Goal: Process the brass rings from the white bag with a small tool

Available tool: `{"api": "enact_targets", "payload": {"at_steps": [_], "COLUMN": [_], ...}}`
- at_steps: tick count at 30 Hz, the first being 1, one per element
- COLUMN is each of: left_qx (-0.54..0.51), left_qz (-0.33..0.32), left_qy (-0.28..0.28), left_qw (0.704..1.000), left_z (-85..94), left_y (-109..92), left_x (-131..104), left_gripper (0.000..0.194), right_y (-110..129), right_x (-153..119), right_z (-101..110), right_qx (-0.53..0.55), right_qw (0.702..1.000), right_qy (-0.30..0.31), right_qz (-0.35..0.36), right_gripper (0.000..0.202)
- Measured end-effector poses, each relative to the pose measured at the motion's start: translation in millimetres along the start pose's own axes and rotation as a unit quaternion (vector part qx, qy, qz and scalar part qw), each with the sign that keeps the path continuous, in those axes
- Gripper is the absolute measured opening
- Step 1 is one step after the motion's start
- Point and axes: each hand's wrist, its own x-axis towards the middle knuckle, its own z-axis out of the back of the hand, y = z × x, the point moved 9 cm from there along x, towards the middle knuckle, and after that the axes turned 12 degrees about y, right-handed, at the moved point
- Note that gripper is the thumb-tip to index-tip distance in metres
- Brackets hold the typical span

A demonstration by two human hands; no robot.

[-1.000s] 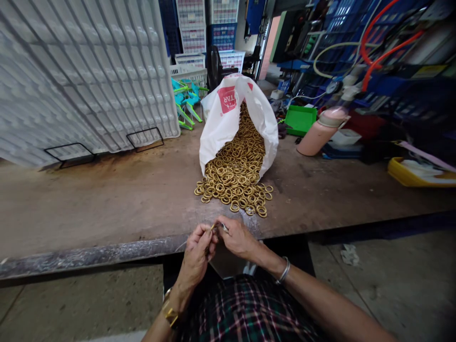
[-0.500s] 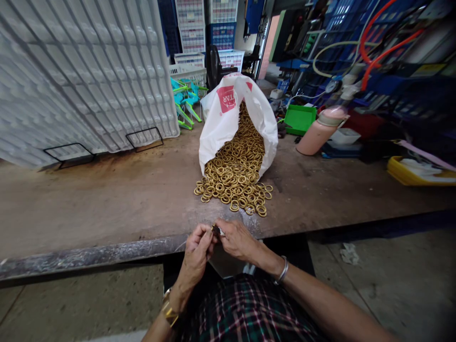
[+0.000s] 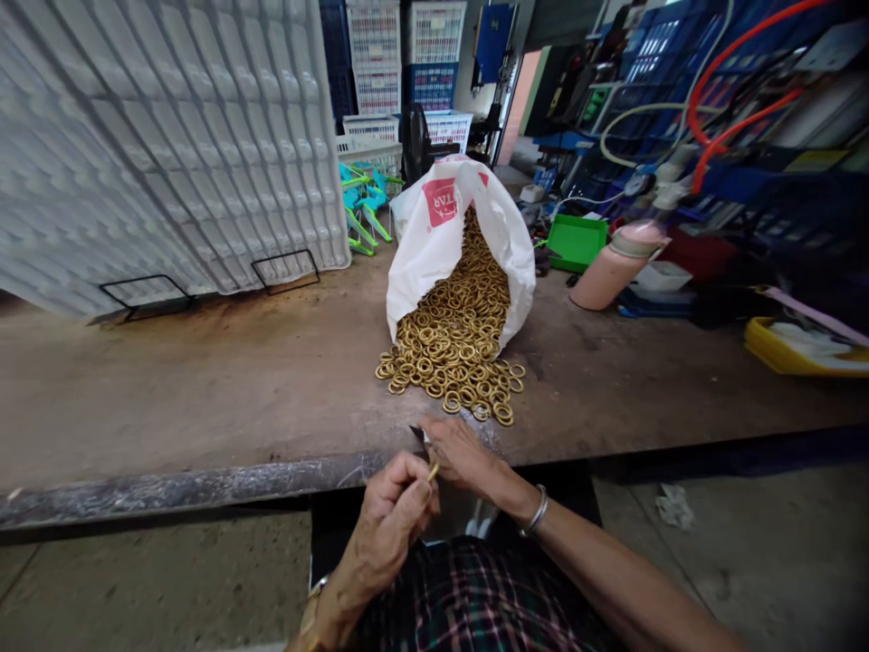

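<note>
My left hand is closed, pinching a brass-coloured ring between thumb and forefinger. Just beyond it, over the table's front edge, my right hand is closed around a small tool with a dark pointed tip; most of the tool is hidden in the fingers, so its kind is unclear. A heap of the same brass-coloured rings spills from the mouth of a white plastic bag with red print, lying on the table in front of my hands.
Ribbed white plastic trays stand on the brown tabletop at left, beside wire stands. Right of the bag are a green tray, a pink bottle and a yellow tray. Stacked crates rise behind.
My left hand has drawn back toward my body and turned with the ring. The right hand's dark tip, earlier against the left fingers, now points away to the left. The view has shifted slightly.
</note>
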Motion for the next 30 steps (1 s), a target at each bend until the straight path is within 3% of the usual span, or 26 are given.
{"api": "enact_targets", "payload": {"at_steps": [4,7,13,17,22,25,30], "left_qx": [-0.162,-0.208,-0.258,-0.326,-0.375,-0.374,-0.326], "left_qz": [-0.003,-0.003,-0.021,-0.013,-0.030,-0.016,-0.026], "left_qy": [-0.059,-0.098,-0.105,-0.106,-0.115,-0.138,-0.134], "left_qw": [0.985,0.973,0.960,0.939,0.919,0.917,0.935], "left_z": [12.8,30.8,49.2,55.5,63.6,66.6,62.2], "left_y": [-2,2,9,17,19,24,20], "left_x": [0,-1,-4,-4,-3,-2,6], "left_gripper": [0.031,0.030,0.022,0.027,0.015,0.018,0.026], "right_y": [3,12,30,29,21,17,17], "right_x": [15,36,90,112,108,97,73], "right_z": [15,32,64,62,52,48,47], "right_qx": [-0.040,-0.102,-0.194,-0.222,-0.224,-0.208,-0.139], "right_qw": [0.998,0.992,0.976,0.972,0.971,0.975,0.987], "right_qy": [-0.040,-0.070,-0.091,-0.068,-0.061,-0.047,-0.074], "right_qz": [-0.025,-0.035,-0.046,-0.045,-0.052,-0.062,-0.009], "right_gripper": [0.029,0.031,0.031,0.025,0.025,0.025,0.030]}}
